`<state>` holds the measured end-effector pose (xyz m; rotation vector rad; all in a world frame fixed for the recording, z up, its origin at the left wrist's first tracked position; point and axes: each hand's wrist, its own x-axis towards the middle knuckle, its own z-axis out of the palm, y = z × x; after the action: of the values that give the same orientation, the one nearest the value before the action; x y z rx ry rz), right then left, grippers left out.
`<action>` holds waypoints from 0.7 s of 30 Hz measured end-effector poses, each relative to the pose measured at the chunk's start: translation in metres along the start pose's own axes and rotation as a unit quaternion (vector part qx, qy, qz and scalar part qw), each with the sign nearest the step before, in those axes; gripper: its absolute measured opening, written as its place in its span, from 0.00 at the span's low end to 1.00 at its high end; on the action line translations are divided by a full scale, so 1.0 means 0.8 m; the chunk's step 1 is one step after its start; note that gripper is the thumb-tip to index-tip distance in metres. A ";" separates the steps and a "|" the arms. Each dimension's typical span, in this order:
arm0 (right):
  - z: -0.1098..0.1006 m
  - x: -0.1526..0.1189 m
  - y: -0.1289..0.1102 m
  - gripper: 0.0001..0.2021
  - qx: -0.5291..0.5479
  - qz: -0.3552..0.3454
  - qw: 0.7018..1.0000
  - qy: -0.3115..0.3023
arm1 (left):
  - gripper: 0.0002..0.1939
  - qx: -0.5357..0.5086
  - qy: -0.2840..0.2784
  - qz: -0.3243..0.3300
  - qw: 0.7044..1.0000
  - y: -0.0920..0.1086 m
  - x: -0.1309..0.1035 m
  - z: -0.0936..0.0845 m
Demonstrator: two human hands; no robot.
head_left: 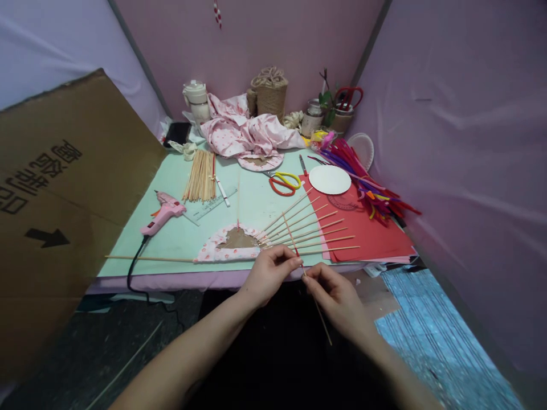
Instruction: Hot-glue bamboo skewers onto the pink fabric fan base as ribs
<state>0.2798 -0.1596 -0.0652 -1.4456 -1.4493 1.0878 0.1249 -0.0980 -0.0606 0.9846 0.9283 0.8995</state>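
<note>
A thin wooden stick slants across the front edge of the table, with a red portion partway along it. My left hand pinches it just below the red part. Lower down, the fingertips of my right hand are closed on the same stick. Beyond them lies a half-round cardboard piece wrapped at its rim in pink patterned fabric. Several wooden sticks fan out from its right side, one points left, and one points away from me.
A pink glue gun, a bundle of sticks, a ruler and scissors lie on the table. Red sheets, a white disc and pipe cleaners are right. A cardboard panel stands left.
</note>
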 end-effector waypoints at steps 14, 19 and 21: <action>-0.003 -0.006 0.018 0.08 -0.153 -0.077 0.981 0.087 | 0.08 0.126 0.032 0.084 0.988 -0.002 -0.001 0.019; -0.010 -0.005 0.009 0.14 0.022 0.039 0.998 0.040 | 0.07 0.085 0.048 0.058 0.994 -0.001 -0.001 0.020; -0.012 -0.005 0.007 0.16 0.079 0.075 0.994 0.023 | 0.07 0.066 0.043 0.033 0.996 -0.004 0.000 0.021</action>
<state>0.2905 -0.1634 -0.0673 -1.4751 -1.2085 1.2248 0.1408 -0.1037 -0.0590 1.1021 1.0444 0.9512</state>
